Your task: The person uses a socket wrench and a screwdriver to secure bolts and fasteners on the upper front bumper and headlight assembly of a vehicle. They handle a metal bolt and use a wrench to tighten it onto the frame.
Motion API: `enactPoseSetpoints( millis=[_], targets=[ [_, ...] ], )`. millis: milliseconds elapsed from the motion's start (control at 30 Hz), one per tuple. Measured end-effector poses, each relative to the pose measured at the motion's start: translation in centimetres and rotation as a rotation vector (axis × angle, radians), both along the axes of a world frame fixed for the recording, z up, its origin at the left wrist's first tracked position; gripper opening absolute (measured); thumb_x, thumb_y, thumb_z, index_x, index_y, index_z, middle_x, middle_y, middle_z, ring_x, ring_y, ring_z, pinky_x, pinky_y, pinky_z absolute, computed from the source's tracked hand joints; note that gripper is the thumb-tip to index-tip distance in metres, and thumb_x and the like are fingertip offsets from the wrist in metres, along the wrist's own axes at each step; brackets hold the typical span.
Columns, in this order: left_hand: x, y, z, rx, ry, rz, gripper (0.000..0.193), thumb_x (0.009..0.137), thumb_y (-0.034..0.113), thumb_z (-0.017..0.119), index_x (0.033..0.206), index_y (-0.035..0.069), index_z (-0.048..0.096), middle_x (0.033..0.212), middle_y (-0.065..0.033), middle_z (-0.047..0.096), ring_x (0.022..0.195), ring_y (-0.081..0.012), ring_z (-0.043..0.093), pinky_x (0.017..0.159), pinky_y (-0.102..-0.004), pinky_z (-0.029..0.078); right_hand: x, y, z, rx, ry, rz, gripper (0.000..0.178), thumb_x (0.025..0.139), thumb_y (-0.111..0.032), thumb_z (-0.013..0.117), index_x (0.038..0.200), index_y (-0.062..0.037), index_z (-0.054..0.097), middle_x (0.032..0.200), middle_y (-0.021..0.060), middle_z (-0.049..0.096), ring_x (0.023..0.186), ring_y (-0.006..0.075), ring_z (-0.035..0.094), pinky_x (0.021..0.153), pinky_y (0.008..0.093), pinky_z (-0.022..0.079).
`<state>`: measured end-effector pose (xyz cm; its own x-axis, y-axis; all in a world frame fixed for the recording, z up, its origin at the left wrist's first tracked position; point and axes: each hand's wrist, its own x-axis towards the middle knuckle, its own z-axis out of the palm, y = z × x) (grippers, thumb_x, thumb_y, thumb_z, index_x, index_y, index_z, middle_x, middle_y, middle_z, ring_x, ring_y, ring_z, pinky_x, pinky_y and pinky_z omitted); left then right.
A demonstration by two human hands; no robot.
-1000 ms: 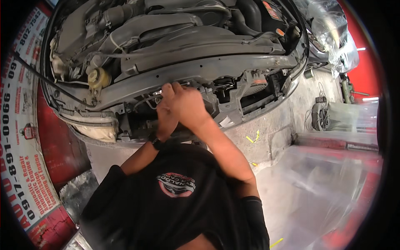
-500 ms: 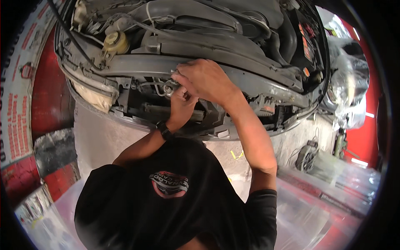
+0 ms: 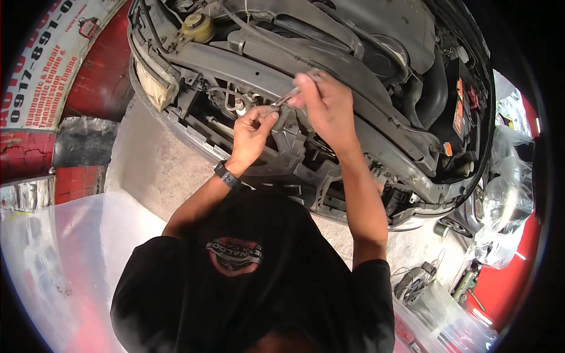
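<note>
My left hand [image 3: 252,134], with a dark watch on its wrist, is over the open front of a car. Its thumb and fingers are pinched together around something small that I cannot make out. Just right of it, my right hand [image 3: 327,112] is closed on a slim metal wrench [image 3: 286,96], which slants down toward the left fingertips. Both hands are at the grey metal crossbar [image 3: 235,70] behind the exposed nose. A small metal fitting [image 3: 240,106] sits beside the left fingers. The right fingers are slightly blurred.
The raised-hood engine bay holds a yellow-capped reservoir [image 3: 197,28], a battery [image 3: 459,109] and thick black hoses. A headlight [image 3: 154,88] is at the left corner. Plastic-wrapped items [image 3: 509,188] stand at right, a fan-like part [image 3: 415,281] lies on the floor, and a lettered banner [image 3: 56,65] hangs left.
My right hand has come away from the left and up to the right, showing the wrench. The left fingers have moved along the crossbar. The view has shifted, so the car sits farther right.
</note>
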<state>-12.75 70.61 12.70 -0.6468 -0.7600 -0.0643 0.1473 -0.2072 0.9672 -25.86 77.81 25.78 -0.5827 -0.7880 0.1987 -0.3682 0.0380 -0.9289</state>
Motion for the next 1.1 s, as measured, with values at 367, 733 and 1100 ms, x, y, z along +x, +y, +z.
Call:
enactPoseSetpoints(
  millis=[367,733,1100],
  targets=[
    [-1.8,-0.3,1.5,-0.649,-0.319,0.116,0.013,0.085,0.012,0.071,0.090,0.000,0.069,0.075,-0.0037,0.063,0.066,-0.0107,0.050,0.062,-0.0257,0.043,-0.7,6.3,-6.2,-0.265,-0.262,-0.098,0.020,0.097,-0.012,0.055,0.086,0.0016,0.064,0.083,0.0049,0.067,0.076,0.0103,0.061,0.070,0.0252,0.049],
    [-1.3,-1.9,0.7,-1.112,-0.309,0.093,0.011,0.087,0.005,0.069,0.086,-0.003,0.062,0.076,-0.0049,0.052,0.065,-0.0148,0.046,0.061,-0.0287,0.041,0.2,9.7,-7.4,-0.276,0.107,-0.161,0.016,0.090,-0.016,0.063,0.096,-0.0011,0.064,0.084,0.0206,0.064,0.078,0.0386,0.062,0.069,0.0439,0.049],
    [-1.8,-3.7,-6.8,-0.527,0.084,0.034,0.016,0.089,0.009,0.067,0.089,-0.001,0.055,0.085,-0.0006,0.055,0.075,-0.0089,0.047,0.066,-0.0261,0.041,1.9,-8.9,-5.2,0.157,0.668,0.153,0.017,0.073,-0.021,0.063,0.073,-0.0046,0.059,0.075,0.0138,0.061,0.075,0.0330,0.063,0.066,0.0443,0.048]
  ],
)
